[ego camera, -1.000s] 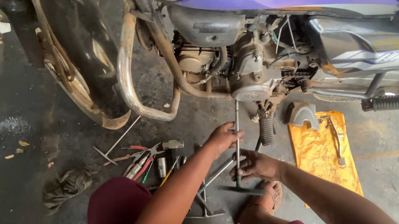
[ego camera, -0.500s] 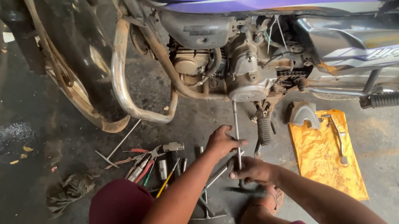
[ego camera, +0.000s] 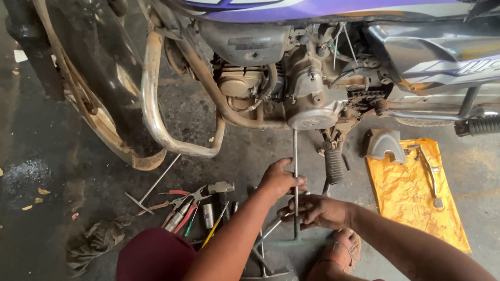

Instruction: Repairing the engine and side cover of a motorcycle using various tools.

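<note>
Person crouched on the concrete floor [ego camera: 41, 154] beside a purple-and-white motorcycle [ego camera: 310, 53], seen from above.

Left hand [ego camera: 279, 180]: fingers curled around a long metal rod [ego camera: 295, 164], gripping it about midway up. Grip closed, wrapped on the shaft.

Right hand [ego camera: 317, 211]: just below the left, fingers folded around the lower part of the same rod. Also closed on it; the two hands sit close together, nearly touching.

Rod stands near upright, slightly tilted. Top end meets the underside of the engine [ego camera: 311, 97]; bottom end reaches down toward the floor by the person's sandalled foot [ego camera: 337, 257].

Around them: a scatter of hand tools [ego camera: 198, 207] on the floor to the left of the hands, pliers with red grips among them. A crumpled dark rag [ego camera: 94, 242] further left. To the right, a yellow sheet [ego camera: 413, 190] with a grey metal cover [ego camera: 386, 143] at its upper edge and a slim lever-shaped part lying on it. The black footrest [ego camera: 334, 164] hangs just beside the rod.
</note>
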